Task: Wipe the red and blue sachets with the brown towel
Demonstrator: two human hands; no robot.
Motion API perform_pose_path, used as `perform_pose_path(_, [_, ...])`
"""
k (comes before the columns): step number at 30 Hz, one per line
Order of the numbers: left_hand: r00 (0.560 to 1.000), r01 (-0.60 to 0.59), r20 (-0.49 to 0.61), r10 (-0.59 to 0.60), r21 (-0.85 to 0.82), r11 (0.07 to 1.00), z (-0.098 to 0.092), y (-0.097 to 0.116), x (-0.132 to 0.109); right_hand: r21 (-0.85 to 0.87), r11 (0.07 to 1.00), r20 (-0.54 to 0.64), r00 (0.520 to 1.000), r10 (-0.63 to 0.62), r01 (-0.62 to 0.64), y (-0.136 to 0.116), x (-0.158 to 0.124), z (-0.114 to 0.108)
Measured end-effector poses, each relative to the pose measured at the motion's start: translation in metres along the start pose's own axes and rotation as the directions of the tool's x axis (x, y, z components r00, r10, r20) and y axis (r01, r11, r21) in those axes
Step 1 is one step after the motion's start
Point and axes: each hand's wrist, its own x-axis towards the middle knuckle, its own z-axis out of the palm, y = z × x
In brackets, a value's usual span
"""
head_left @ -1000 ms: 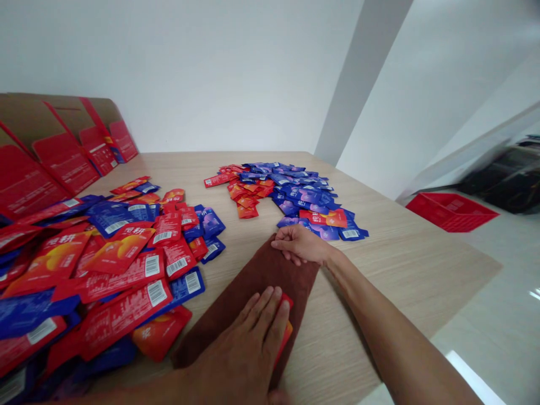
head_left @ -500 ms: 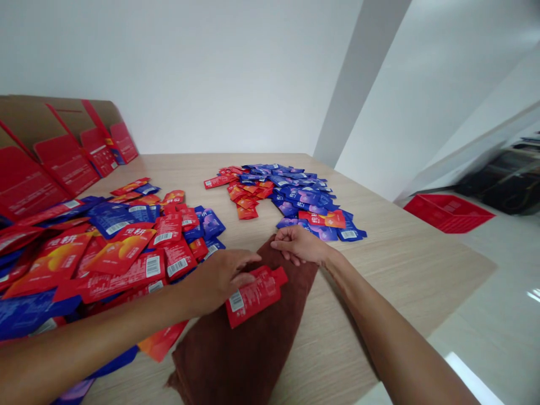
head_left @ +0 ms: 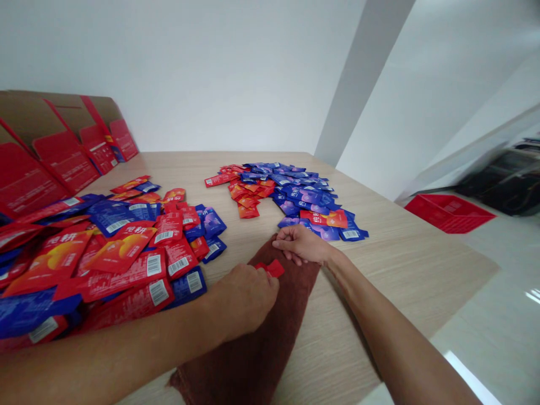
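Observation:
A dark brown cloth [head_left: 261, 349] lies on the wooden table [head_left: 400, 264] in front of me. My left hand [head_left: 242, 295] rests on the cloth, closed over a red pouch [head_left: 272, 268] whose spout end sticks out past my fingers. My right hand [head_left: 301, 244] presses the far end of the cloth, fingers curled round its edge. A big heap of red and blue pouches [head_left: 105, 253] lies just left of the cloth.
A second heap of blue and red pouches [head_left: 287, 194] lies beyond my right hand. Flat red and brown cartons [head_left: 54, 152] lean at the far left. A red basket [head_left: 449, 211] sits on the floor to the right, past the table's edge.
My left hand pressed a pouch on the near part of the cloth, then lifted it showing its barcode side, and now covers it further up the cloth. My right hand has stayed put.

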Motion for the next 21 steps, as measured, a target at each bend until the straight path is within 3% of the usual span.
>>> perform_pose_path(5, [0.998,-0.055,0.03,0.053,0.06,0.997,0.014,0.035,-0.01,-0.004,1.0,0.0,1.0,0.005,-0.005,0.001,0.001,0.0])
perform_pose_path(9, [0.979,-0.179,-0.09,0.183,0.05,0.983,0.027,0.062,-0.026,-0.011,1.0,0.002,1.0,0.006,-0.006,0.002,0.001,-0.001])
perform_pose_path(11, [0.982,-0.168,-0.09,0.168,0.017,0.986,0.027,0.053,-0.021,-0.015,1.0,0.0,1.0,0.005,-0.005,0.002,0.002,-0.001])
perform_pose_path(16, [1.0,-0.004,-0.015,0.003,-0.045,0.999,0.015,0.001,0.014,-0.024,1.0,-0.003,1.0,0.003,-0.004,0.002,0.002,0.0])
perform_pose_path(18, [1.0,-0.004,-0.007,0.004,-0.044,0.999,0.012,-0.001,0.016,-0.024,1.0,0.001,1.0,0.003,-0.003,0.002,0.003,0.0])
perform_pose_path(21, [0.993,-0.115,-0.033,0.114,-0.044,0.992,0.004,0.022,-0.002,-0.02,1.0,0.001,1.0,0.005,-0.005,0.003,0.003,-0.001])
